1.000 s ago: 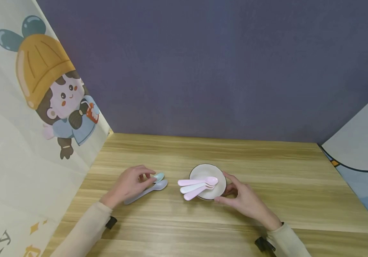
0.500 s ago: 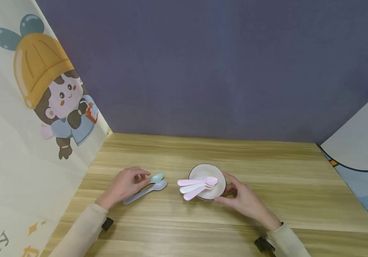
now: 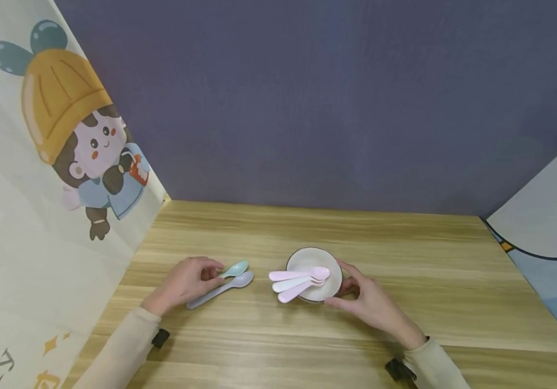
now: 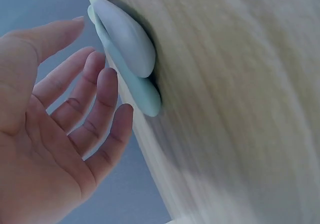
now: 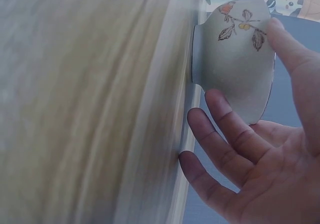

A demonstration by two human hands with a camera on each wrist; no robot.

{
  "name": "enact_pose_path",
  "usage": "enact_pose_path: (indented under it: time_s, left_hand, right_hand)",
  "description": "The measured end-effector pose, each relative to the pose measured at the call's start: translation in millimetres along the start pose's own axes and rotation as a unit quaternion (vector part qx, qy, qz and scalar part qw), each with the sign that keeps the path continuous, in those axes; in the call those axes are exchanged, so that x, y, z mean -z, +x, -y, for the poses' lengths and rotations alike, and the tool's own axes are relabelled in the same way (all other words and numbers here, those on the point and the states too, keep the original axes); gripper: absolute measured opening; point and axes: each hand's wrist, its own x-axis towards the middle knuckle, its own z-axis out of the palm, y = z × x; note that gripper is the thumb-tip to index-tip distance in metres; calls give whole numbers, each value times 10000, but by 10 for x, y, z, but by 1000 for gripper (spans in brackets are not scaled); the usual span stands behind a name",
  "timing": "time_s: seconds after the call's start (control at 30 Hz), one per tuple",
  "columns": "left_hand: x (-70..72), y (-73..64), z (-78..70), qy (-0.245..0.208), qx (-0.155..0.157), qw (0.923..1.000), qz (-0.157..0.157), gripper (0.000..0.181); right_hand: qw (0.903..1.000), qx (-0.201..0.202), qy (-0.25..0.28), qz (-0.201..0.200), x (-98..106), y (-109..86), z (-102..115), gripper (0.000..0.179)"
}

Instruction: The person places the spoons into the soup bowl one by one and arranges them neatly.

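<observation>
On the table's left side a teal spoon (image 3: pixel 237 268) lies alongside a lavender spoon (image 3: pixel 242 279). My left hand (image 3: pixel 186 283) hovers over their handles, hiding part of them. In the left wrist view its fingers are loosely bent, with nothing between them, beside the teal spoon (image 4: pixel 146 98) and lavender spoon (image 4: pixel 129 40). My right hand (image 3: pixel 370 302) holds a white bowl (image 3: pixel 302 258) by its right side, thumb and index finger on opposite sides. Leaning in that bowl are two pink spoons (image 3: pixel 285 276) and a white spoon (image 3: pixel 285 286). Brown leaves decorate the bowl's outside (image 5: pixel 235 69).
The wood-grain table (image 3: pixel 278 346) ends at a dark blue wall (image 3: pixel 317 108) behind. A white sheet with a cartoon figure (image 3: pixel 98 146) borders the left, and another printed sheet (image 3: pixel 545 216) the right. Spoon handles overhang the bowl's left rim.
My left hand has let go of the teal spoon and drawn back a little leftward, so more of that spoon shows. The right hand and bowl have stayed put.
</observation>
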Motion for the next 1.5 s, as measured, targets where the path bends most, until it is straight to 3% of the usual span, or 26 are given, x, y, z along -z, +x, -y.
enact_pose_path:
  time_s: [0.1, 0.73, 1.13, 1.5]
  left_hand:
    - [-1, -1, 2, -15, 5, 9999, 132, 26]
    - [-51, 5, 79, -66, 287, 9992, 263, 30]
    - [-41, 2, 127, -114, 144, 9995, 262, 26]
    - [-33, -8, 118, -88, 105, 9996, 232, 22]
  right_hand:
    - [10000, -2, -20, -7, 1, 2, 0, 105]
    - [10000, 22, -38, 26, -4, 0, -1, 106]
    - [9997, -189, -3, 124, 2, 0, -3, 109]
    - [9999, -90, -42, 88, 13, 2, 6, 107]
